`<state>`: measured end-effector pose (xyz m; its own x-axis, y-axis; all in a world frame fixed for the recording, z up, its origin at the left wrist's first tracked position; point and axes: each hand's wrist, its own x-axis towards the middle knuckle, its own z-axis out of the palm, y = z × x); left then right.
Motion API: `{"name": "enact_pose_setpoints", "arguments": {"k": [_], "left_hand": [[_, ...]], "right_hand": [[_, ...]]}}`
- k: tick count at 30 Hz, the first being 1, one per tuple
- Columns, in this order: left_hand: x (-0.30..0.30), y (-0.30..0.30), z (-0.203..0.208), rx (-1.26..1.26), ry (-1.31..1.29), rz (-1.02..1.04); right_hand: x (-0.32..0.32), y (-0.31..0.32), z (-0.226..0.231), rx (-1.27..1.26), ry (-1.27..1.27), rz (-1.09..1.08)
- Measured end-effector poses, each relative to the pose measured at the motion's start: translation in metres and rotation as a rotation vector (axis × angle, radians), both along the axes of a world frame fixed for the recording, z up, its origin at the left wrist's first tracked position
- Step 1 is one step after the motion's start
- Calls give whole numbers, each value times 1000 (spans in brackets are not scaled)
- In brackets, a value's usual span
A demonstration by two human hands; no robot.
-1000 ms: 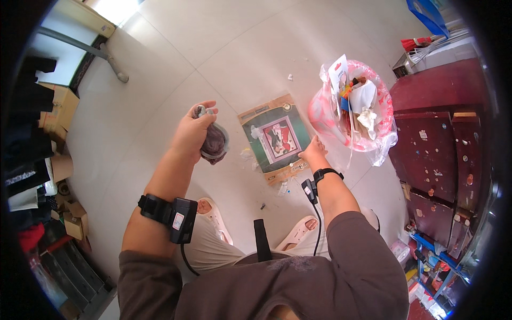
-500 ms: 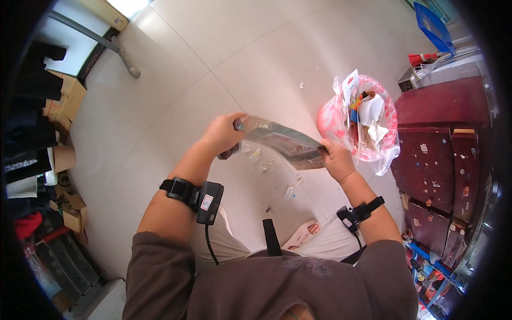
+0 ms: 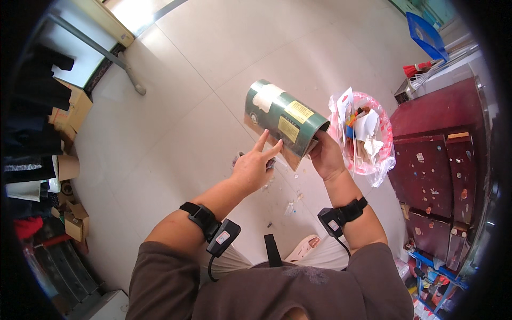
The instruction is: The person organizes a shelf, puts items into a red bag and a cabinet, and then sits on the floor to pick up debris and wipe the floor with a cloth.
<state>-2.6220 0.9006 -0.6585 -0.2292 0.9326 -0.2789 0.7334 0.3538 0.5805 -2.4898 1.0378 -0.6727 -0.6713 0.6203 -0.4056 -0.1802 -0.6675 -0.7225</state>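
Note:
A curled green sheet [image 3: 274, 128] of stiff, printed material is held up in front of me over the floor. It bears yellow label patches, a pale torn-looking patch and a brownish lower edge. My right hand [image 3: 327, 158] grips its right end, with the fingertips hidden inside the curl. My left hand [image 3: 252, 166] is below the sheet, two fingers stretched up to its lower part. Its other fingers are bent round a small dark purplish object [image 3: 270, 163], mostly hidden, whose kind I cannot make out.
A bin [image 3: 388, 126] lined with a pink-and-white bag, full of rubbish, stands right of my hands. Beyond it is a dark red cabinet [image 3: 421, 170]. Paper scraps [image 3: 290, 207] lie on the tiled floor. Cardboard boxes [image 3: 76, 220] and dark clothes [image 3: 32, 128] are at left.
The sheet has turned from a flat, edge-on hold between both hands to a curl showing its green side. My left hand has let go of its left end and moved right and down.

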Motion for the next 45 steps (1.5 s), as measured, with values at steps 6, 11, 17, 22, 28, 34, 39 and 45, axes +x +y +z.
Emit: {"name": "enact_pose_setpoints", "arguments": {"k": [6, 11, 17, 22, 28, 34, 39, 45], "left_hand": [[10, 2, -8, -67, -190, 56], [16, 4, -22, 265, -344, 82], [0, 11, -19, 508, -246, 353], [-18, 7, 3, 530, -269, 356], [-45, 3, 33, 58, -592, 189], [-61, 2, 16, 117, -704, 587], [-65, 3, 6, 15, -789, 628], [-68, 4, -10, -39, -884, 762]], "right_hand": [[-8, -32, 27, 571, -117, 324], [-23, -39, 36, 1438, -493, 338], [-15, -3, 46, 1590, -542, 215], [8, 47, 58, 1276, -647, -62], [34, 78, 70, 1021, -640, 49], [54, 96, 79, 254, -95, 80], [73, 80, 55, 126, 6, 12], [78, 82, 56, 360, -255, 78]]}}
